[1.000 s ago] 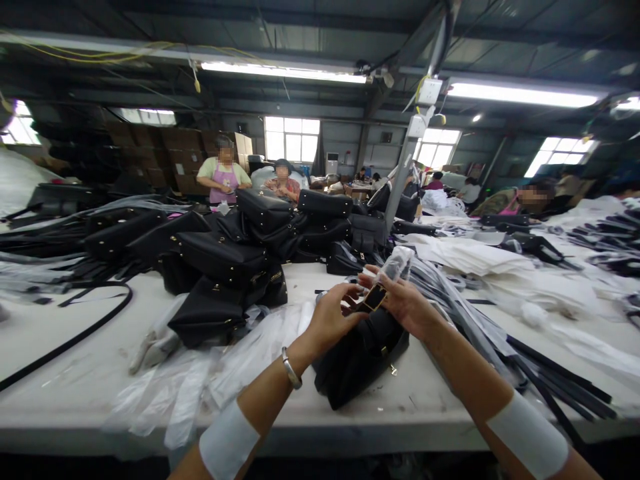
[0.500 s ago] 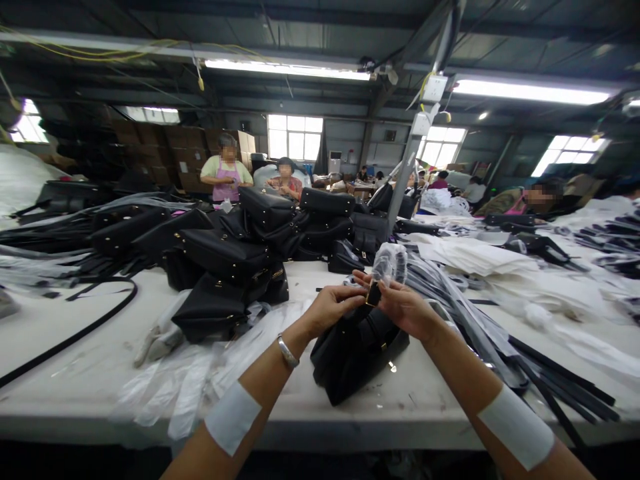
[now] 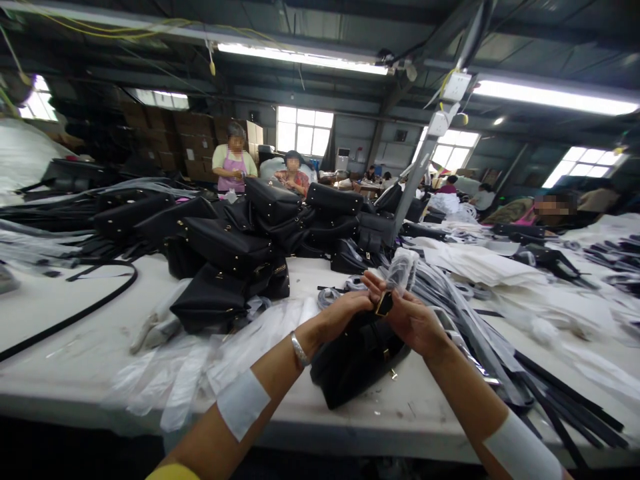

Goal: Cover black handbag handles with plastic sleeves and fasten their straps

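My left hand (image 3: 343, 315) and my right hand (image 3: 419, 325) meet over a black handbag (image 3: 353, 373) with gold hardware, which rests on the table in front of me. Pinched between their fingertips is a small black tab (image 3: 384, 304) with a gold-coloured edge. Rising from my right hand's fingers is a loop wrapped in clear plastic (image 3: 401, 268), which looks like a bag handle. Both hands are closed, though some fingers of the left stretch out behind the tab. My hands hide the bag's top.
Black handbags (image 3: 227, 243) are piled at the left and back. Plastic sleeves (image 3: 250, 340) lie left of my bag; long black and grey straps (image 3: 487, 353) spread on the right. A slanted metal post (image 3: 417, 170) rises behind. Several people, including one in a pink apron (image 3: 233, 167), work farther back.
Both hands, with the tab and wrapped loop, appear slightly farther right and lower. The tab is tilted more. The background has shifted slightly with the camera.
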A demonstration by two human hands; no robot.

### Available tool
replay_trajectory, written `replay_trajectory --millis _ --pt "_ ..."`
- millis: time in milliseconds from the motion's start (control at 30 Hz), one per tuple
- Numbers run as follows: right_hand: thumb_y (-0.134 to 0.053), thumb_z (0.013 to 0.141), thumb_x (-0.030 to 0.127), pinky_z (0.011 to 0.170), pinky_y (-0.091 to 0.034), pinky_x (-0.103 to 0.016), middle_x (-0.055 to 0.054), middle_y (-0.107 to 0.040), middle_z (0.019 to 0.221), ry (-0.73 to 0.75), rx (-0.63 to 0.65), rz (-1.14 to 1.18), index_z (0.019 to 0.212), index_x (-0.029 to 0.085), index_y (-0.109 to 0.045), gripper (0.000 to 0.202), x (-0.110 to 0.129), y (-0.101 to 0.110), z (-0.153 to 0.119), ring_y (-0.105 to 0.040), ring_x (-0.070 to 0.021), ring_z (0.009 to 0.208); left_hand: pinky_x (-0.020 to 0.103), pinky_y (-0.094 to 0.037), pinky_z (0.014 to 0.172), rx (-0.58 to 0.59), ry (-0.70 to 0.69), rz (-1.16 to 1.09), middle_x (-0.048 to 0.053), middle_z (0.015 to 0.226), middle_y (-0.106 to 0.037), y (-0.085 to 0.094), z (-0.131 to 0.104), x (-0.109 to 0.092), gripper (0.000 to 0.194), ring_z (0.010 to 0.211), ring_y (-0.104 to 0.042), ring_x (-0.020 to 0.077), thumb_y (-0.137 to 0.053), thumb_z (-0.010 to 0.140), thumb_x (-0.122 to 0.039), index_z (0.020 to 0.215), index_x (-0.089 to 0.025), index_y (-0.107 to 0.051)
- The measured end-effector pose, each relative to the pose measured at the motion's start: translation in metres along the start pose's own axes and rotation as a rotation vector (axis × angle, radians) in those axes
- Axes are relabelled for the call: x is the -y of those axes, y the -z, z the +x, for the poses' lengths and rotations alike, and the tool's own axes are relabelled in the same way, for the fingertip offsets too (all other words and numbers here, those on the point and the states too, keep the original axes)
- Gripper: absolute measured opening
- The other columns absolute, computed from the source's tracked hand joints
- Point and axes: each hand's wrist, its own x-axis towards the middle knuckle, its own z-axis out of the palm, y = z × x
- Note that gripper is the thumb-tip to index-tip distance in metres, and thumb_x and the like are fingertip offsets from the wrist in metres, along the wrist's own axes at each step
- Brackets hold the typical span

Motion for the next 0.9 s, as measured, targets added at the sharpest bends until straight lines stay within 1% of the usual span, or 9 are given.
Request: replay_trajectory --millis 133,300,433,533,633,700,767,833,900 --pt "-0.076 0.081 0.045 0.114 -0.035 -0.052 -0.002 -0.067 0.130 0.067 -0.121 0.038 0.088 0.030 -0.075 0.016 -0.003 0.000 0.005 -0.048 -0.0301 0.134 0.030 -0.050 0.087 -0.019 0.024 0.141 0.004 0.095 -0.073 0.003 -0.002 0.002 0.028 0.093 -0.066 0.0208 -0.048 0.079 -0.015 0.097 -0.016 -0.069" --pt "-0.079 0.079 0.037 0.116 -0.036 -0.048 0.002 -0.075 0.114 0.112 -0.223 0.118 0.082 0.030 -0.075 0.008 0.001 0.004 0.014 -0.055 -0.0268 0.128 0.036 -0.048 0.089 -0.151 0.048 0.434 0.003 0.084 -0.073 0.024 -0.020 0.010 0.015 0.091 -0.065 0.0258 -0.059 0.074 -0.016 0.079 -0.021 -0.072" --pt "-0.072 0.084 0.045 0.111 -0.043 -0.044 -0.002 -0.074 0.114 0.016 -0.292 0.021 0.095 0.028 -0.075 0.020 0.003 0.010 0.014 -0.059 -0.0266 0.124 0.039 -0.045 0.100 -0.271 0.025 0.559 0.007 0.116 -0.070 0.031 -0.048 0.016 0.033 0.110 -0.061 0.0265 -0.061 0.078 -0.015 0.108 -0.023 -0.070" --pt "-0.059 0.085 0.069 0.098 -0.053 -0.046 -0.008 -0.074 0.113 -0.101 -0.274 -0.236 0.109 0.027 -0.073 0.050 0.005 0.022 0.000 -0.065 -0.0300 0.113 0.035 -0.050 0.093 -0.479 -0.015 0.583 0.008 0.116 -0.067 0.019 -0.072 0.020 0.026 0.107 -0.062 0.0231 -0.056 0.089 -0.020 0.113 -0.021 -0.065" --pt "-0.052 0.078 0.081 0.076 -0.059 -0.043 -0.011 -0.077 0.083 -0.131 -0.347 -0.613 0.084 0.024 -0.078 0.063 0.010 0.032 -0.028 -0.073 -0.0303 0.081 0.031 -0.054 0.079 -0.563 -0.024 0.566 0.005 0.098 -0.068 -0.002 -0.092 0.029 0.012 0.090 -0.065 0.0207 -0.062 0.090 -0.027 0.100 -0.022 -0.065" --pt "-0.054 0.084 0.073 0.061 -0.056 -0.037 -0.007 -0.071 0.060 0.008 -0.400 -0.929 0.064 0.026 -0.073 0.055 0.016 0.028 -0.049 -0.067 -0.0235 0.057 0.032 -0.053 0.080 -0.549 0.011 0.581 0.004 0.100 -0.068 -0.015 -0.099 0.038 0.018 0.091 -0.065 0.0221 -0.069 0.086 -0.029 0.102 -0.024 -0.064" --pt "-0.055 0.093 0.055 0.056 -0.050 -0.032 -0.004 -0.066 0.055 0.303 -0.303 -1.246 0.063 0.026 -0.069 0.044 0.019 0.014 -0.063 -0.060 -0.0182 0.050 0.035 -0.052 0.086 -0.571 0.049 0.638 0.005 0.106 -0.067 -0.026 -0.100 0.046 0.027 0.100 -0.063 0.0245 -0.073 0.082 -0.028 0.108 -0.025 -0.062" --pt "-0.058 0.096 0.036 0.063 -0.051 -0.031 -0.005 -0.070 0.067 0.581 0.000 -1.430 0.076 0.023 -0.071 0.028 0.018 -0.005 -0.066 -0.064 -0.0184 0.061 0.037 -0.051 0.089 -0.612 0.087 0.682 0.005 0.110 -0.066 -0.032 -0.098 0.052 0.032 0.103 -0.062 0.0248 -0.073 0.081 -0.023 0.110 -0.024 -0.061" --pt "-0.058 0.097 0.024 0.077 -0.053 -0.034 -0.007 -0.074 0.086 0.703 0.317 -1.530 0.095 0.019 -0.071 0.014 0.010 -0.019 -0.058 -0.068 -0.0215 0.082 0.036 -0.050 0.086 -0.635 0.136 0.658 0.004 0.105 -0.067 -0.035 -0.096 0.054 0.029 0.097 -0.063 0.0229 -0.072 0.081 -0.022 0.108 -0.023 -0.061"
